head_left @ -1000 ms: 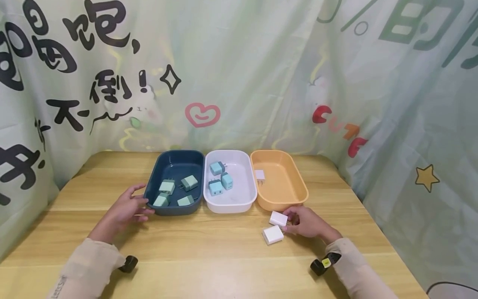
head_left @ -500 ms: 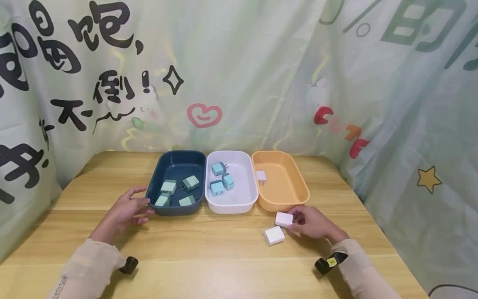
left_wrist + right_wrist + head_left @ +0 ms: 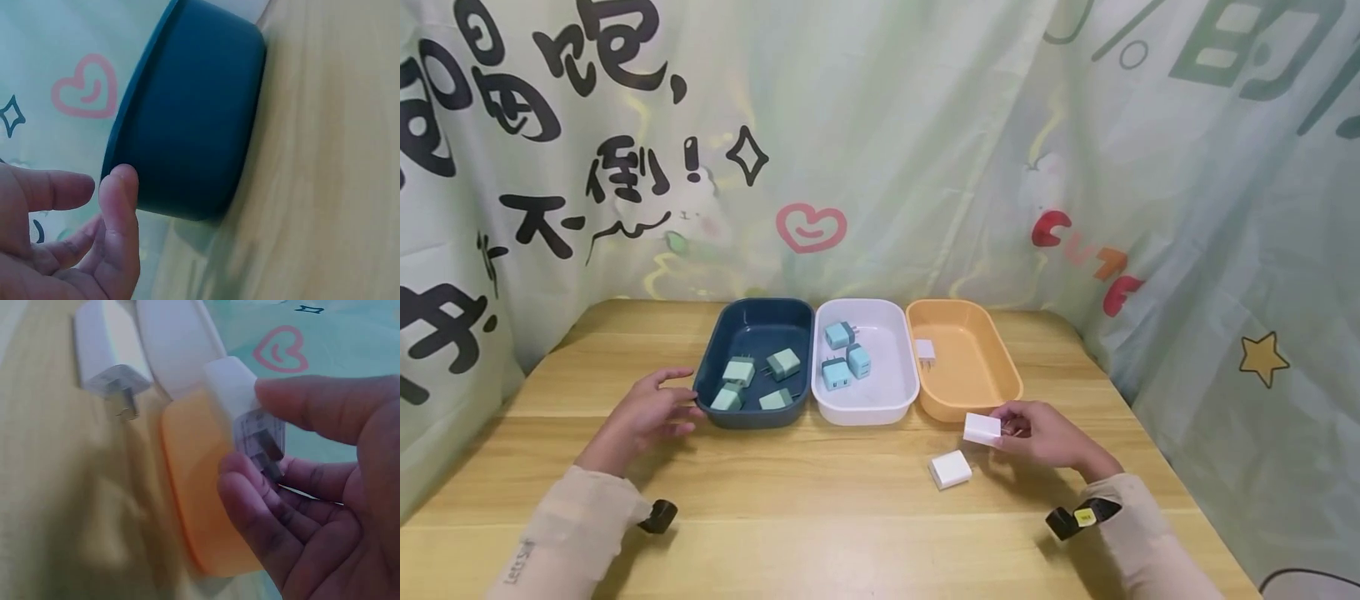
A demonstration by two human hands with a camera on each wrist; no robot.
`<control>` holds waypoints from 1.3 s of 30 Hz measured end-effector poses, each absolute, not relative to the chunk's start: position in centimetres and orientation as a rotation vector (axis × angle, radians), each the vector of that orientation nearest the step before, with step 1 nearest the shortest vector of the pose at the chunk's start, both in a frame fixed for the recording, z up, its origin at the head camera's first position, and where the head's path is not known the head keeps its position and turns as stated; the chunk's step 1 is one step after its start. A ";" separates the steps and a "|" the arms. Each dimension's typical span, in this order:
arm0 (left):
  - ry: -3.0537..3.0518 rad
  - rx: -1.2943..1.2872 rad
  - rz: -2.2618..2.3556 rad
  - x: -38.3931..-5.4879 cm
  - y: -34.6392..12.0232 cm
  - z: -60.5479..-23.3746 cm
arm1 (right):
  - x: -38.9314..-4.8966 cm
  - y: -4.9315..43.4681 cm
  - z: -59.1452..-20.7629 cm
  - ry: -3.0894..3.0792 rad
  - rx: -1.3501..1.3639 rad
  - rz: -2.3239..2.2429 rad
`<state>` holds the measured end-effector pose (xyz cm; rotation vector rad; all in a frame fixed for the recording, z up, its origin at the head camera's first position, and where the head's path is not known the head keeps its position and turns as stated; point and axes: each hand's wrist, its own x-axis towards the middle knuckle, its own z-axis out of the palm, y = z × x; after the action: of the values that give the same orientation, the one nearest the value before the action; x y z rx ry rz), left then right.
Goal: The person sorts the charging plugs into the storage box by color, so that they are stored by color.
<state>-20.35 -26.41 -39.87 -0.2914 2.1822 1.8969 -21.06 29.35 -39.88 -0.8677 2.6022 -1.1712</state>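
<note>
My right hand point(image 3: 1051, 435) pinches a white plug charger point(image 3: 982, 428) between thumb and fingers, just in front of the orange bin point(image 3: 973, 367). Its metal prongs point toward the palm in the right wrist view. A second white charger point(image 3: 951, 470) lies on the table to the left of that hand. At the left, my left hand point(image 3: 651, 412) has loosely extended fingers at the near left corner of the dark blue bin point(image 3: 760, 321). In the left wrist view a fingertip point(image 3: 125, 178) appears to touch the bin's wall; nothing is gripped.
Several pale green chargers point(image 3: 739, 372) lie in the dark blue bin. The white bin point(image 3: 883, 333) in the middle holds three light blue chargers point(image 3: 836, 374). One white charger point(image 3: 925, 351) lies in the orange bin. A printed curtain point(image 3: 910, 150) hangs behind the table.
My right hand has picked one white charger up from beside the other and moved it slightly right and up. The left hand has stayed at the dark blue bin.
</note>
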 end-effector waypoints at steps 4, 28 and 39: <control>2.207 -0.269 1.891 -20.6 -26.6 -39.8 | -21.3 29.4 -39.1 2.594 -0.833 -1.230; 2.347 -0.261 1.780 -20.8 -25.7 -39.4 | -24.2 28.1 -36.9 2.578 -0.690 -1.366; 2.337 -0.257 1.775 -20.4 -25.8 -39.5 | -26.5 27.8 -36.8 2.571 -0.607 -1.390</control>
<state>-20.44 -25.81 -39.45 -0.2566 2.3374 1.7752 -26.45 27.83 -36.81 -0.6066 2.5713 -1.3897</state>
